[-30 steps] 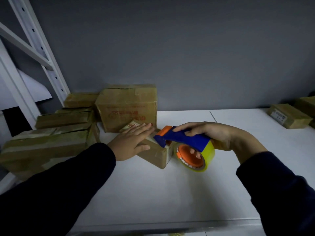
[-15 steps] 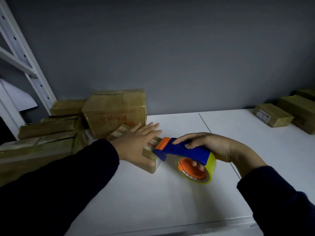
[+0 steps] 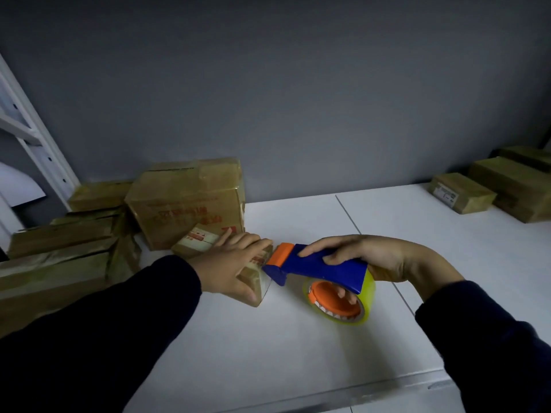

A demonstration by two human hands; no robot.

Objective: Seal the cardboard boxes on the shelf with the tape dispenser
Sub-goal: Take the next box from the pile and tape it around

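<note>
Both my hands are at work on a white shelf (image 3: pixel 268 353) in front of a plain grey wall. My left hand (image 3: pixel 235 263) lies flat on top of a small cardboard box (image 3: pixel 196 239), fingers straight and together and thumb down its near side, pressing it in place. My right hand (image 3: pixel 366 254) is wrapped around the blue tape dispenser (image 3: pixel 322 268), with fingers over the top and others tucked through the orange core of the yellowish tape roll (image 3: pixel 368 296). The dispenser's orange front edge touches the right end of the small box, just beside my left fingertips.

I judge this box to be mid-seal, with the dispenser at one end of a strip. Something pale and shiny shows on the box's right end, but whether tape already runs across the top I cannot tell, because my left hand covers it.

Behind the small box stands a large box (image 3: pixel 187 204) with red print, and tape seems to cross its top. Several flat boxes (image 3: pixel 59 263) are stacked to the left, beside a white shelf post (image 3: pixel 44 150). Their surfaces look glossy, perhaps taped, though the light is too dim to be sure. Well apart, at the far right of the shelf, sit a few more boxes (image 3: pixel 460 192). I cannot tell whether these are sealed, and they may be what is left to do.
</note>
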